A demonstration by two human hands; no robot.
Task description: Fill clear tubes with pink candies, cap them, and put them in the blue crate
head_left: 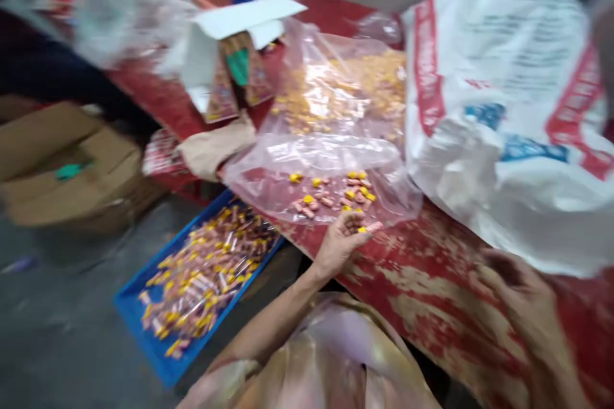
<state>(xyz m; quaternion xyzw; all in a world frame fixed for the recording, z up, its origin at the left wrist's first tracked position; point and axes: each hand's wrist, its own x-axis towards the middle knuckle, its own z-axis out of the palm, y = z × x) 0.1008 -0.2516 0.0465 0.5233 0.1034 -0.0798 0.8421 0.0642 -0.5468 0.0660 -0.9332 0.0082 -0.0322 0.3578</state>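
My left hand [341, 239] rests at the near edge of a worn red table [422, 294], its fingers curled round a few small pink and yellow pieces [367, 228]. Just beyond it a clear plastic bag [326, 160] lies open with more of the same small pieces [336, 195] scattered on it and a heap of yellow ones further back. My right hand [515, 297] hovers over the table to the right, blurred by motion, its fingers bent near the edge of a big white printed sack [508, 108].
A blue tray [144, 326] full of small wrapped packets sits on the floor at the left below the table. Brown cardboard boxes [62, 166] stand further left. An open white carton [230, 45] and more plastic bags lie at the table's back.
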